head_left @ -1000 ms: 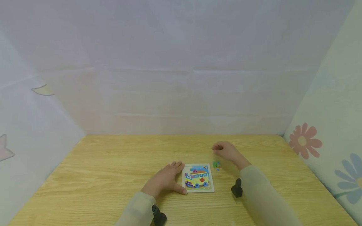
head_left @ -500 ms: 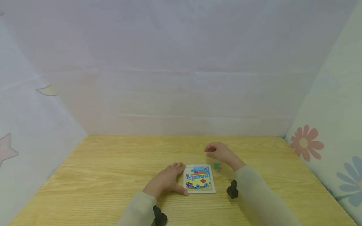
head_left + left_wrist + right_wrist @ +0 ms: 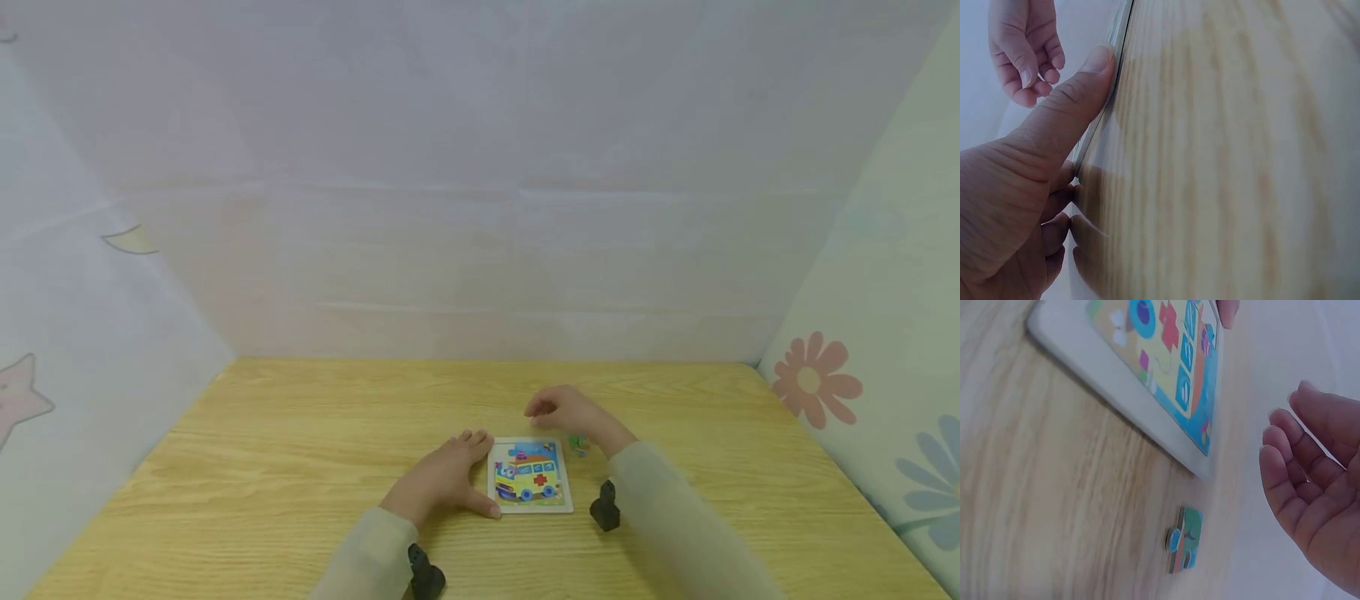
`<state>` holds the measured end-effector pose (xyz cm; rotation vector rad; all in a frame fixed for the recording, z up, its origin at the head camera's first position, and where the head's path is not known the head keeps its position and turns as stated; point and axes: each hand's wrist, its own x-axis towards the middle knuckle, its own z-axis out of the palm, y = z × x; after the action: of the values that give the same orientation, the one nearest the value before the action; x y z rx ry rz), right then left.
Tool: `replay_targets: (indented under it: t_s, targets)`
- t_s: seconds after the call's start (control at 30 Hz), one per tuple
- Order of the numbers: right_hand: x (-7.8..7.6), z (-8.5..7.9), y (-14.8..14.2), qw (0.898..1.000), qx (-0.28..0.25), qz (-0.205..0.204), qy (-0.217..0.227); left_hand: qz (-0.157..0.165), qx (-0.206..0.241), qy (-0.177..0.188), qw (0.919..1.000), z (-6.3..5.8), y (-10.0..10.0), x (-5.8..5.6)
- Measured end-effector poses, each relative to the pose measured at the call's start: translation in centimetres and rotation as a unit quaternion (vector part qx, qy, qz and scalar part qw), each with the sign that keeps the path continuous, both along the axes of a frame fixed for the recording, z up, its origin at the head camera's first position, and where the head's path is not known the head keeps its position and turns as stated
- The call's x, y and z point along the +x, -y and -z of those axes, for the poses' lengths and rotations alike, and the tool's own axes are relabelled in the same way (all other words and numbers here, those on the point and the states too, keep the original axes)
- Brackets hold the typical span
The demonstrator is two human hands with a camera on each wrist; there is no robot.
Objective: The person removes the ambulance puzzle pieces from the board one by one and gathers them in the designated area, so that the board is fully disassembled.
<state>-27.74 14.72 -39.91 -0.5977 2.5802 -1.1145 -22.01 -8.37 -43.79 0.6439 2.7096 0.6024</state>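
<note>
A square jigsaw puzzle with a white frame [image 3: 536, 509] lies on the table, showing a yellow ambulance and a pale bare patch at its upper left. My left hand [image 3: 448, 477] rests along its left side, thumb at the near corner and fingers at the far one. Past the puzzle's far right part hovers my right hand [image 3: 573, 412], its fingers loosely bent; the right wrist view shows nothing between those fingers [image 3: 1282, 465]. Just right of the frame lies a loose green and blue puzzle piece [image 3: 1191, 531], partly behind the right wrist in the head view.
The light wooden table [image 3: 337, 408] reaches back to a pale cloth wall [image 3: 480, 250]. Printed cloth walls stand at both sides, with a red flower [image 3: 810, 379] on the right one. A dark wrist camera [image 3: 606, 507] hangs under the right sleeve, another [image 3: 426, 573] under the left.
My right hand has moved left and a little nearer, from beyond the loose piece to beyond the puzzle's far right part. The left hand has stayed on the frame.
</note>
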Motion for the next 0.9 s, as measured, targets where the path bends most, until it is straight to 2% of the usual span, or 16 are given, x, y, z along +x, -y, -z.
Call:
replay_targets:
  t_s: [0.3, 0.7, 0.9]
  targets:
    - [0.2, 0.8, 1.3, 0.999, 0.042, -0.03, 0.003, 0.004, -0.003, -0.003, 1.0, 0.1, 0.1, -0.1]
    - [0.4, 2.1, 2.2, 0.998, 0.056, -0.028, 0.009, 0.004, 0.001, -0.005, 1.0, 0.0, 0.2, 0.1]
    - [0.5, 2.4, 2.5, 0.996, 0.071, -0.046, -0.002, 0.009, -0.001, -0.009, 0.9999, -0.2, 0.2, 0.1]
